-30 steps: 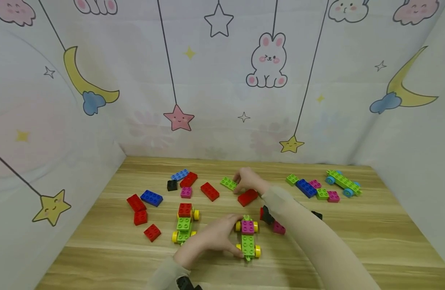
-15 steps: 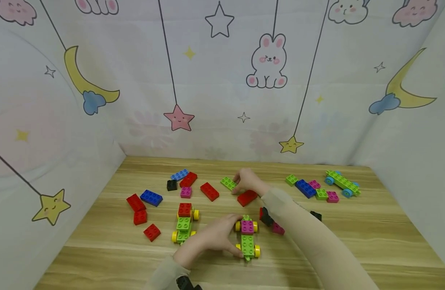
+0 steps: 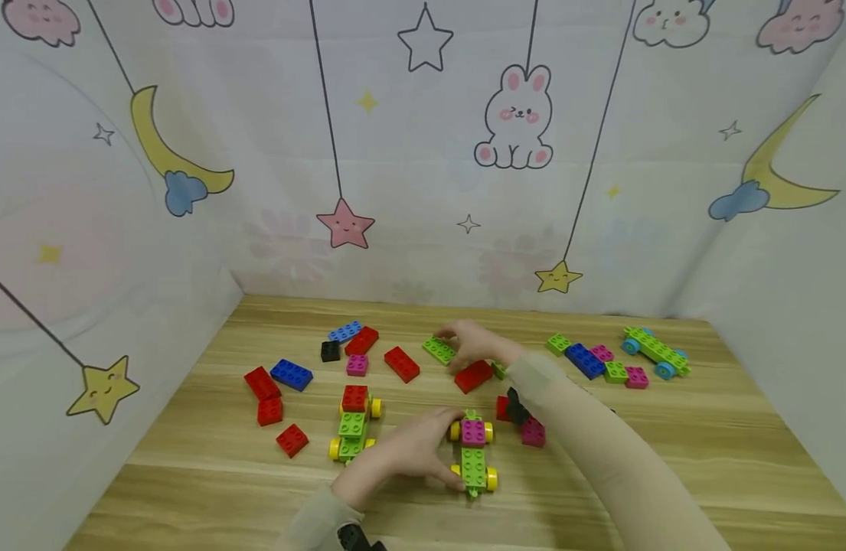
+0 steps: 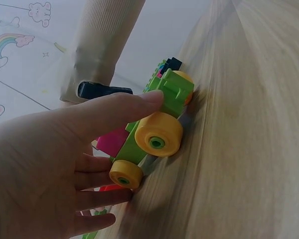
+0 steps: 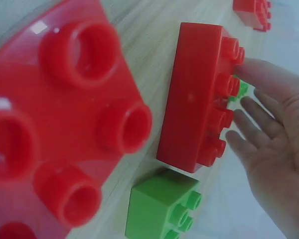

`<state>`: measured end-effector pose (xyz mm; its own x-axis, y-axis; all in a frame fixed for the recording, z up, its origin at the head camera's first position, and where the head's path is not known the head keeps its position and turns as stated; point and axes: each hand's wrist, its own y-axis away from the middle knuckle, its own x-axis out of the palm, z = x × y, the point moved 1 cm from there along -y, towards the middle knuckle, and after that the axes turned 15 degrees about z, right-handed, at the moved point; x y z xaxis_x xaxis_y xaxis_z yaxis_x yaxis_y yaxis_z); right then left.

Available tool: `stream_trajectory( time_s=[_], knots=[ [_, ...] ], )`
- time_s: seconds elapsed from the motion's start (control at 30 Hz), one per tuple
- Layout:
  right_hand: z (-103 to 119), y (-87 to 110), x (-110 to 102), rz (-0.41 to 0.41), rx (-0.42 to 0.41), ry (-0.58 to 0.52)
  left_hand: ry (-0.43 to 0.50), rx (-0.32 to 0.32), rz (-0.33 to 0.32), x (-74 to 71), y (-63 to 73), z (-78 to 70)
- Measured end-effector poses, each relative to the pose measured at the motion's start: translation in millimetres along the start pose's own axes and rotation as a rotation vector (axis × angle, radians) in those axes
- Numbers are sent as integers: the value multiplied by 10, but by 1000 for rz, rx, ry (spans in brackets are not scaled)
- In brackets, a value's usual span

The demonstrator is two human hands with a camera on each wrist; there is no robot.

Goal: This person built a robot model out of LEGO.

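Note:
My left hand (image 3: 414, 450) lies along the left side of a green toy car (image 3: 474, 467) with yellow wheels and a magenta brick (image 3: 473, 432) on top. The thumb (image 4: 152, 99) touches its near end, and the index finger reaches the far end, so the hand loosely holds it. Farther back, my right hand (image 3: 472, 343) hovers with fingers spread at the right end of a flat-lying green brick (image 3: 439, 350). A red brick (image 5: 192, 97) lies close below that hand and hides part of the green one in the right wrist view.
Another yellow-wheeled car (image 3: 352, 427) with a red brick on top stands left. Loose red, blue, black and magenta bricks, including a blue brick (image 3: 292, 374), lie around. A blue-wheeled car base (image 3: 657, 350) sits at the back right. A printed cloth (image 3: 423, 168) walls the table.
My right hand has shifted slightly and its wrist has turned, uncovering more of the red and green bricks beneath the forearm. The left hand and its car stay put; the view has moved slightly.

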<state>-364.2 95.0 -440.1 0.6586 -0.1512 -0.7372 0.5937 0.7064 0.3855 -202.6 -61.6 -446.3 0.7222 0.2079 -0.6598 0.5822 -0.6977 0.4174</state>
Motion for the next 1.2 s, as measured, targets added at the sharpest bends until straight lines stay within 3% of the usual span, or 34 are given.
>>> stream_trajectory(
  time_s=[0.3,0.73,1.2],
  knots=[
    [32,-51,43,32,13,23,-16,-2,1,1,1,-7],
    [49,-141,14,90,28,-32,-5,-11,6,-12,26,-32],
    [-45,-137,6,20,53,-13,-20,-11,-1,0,-8,-13]
  ],
)
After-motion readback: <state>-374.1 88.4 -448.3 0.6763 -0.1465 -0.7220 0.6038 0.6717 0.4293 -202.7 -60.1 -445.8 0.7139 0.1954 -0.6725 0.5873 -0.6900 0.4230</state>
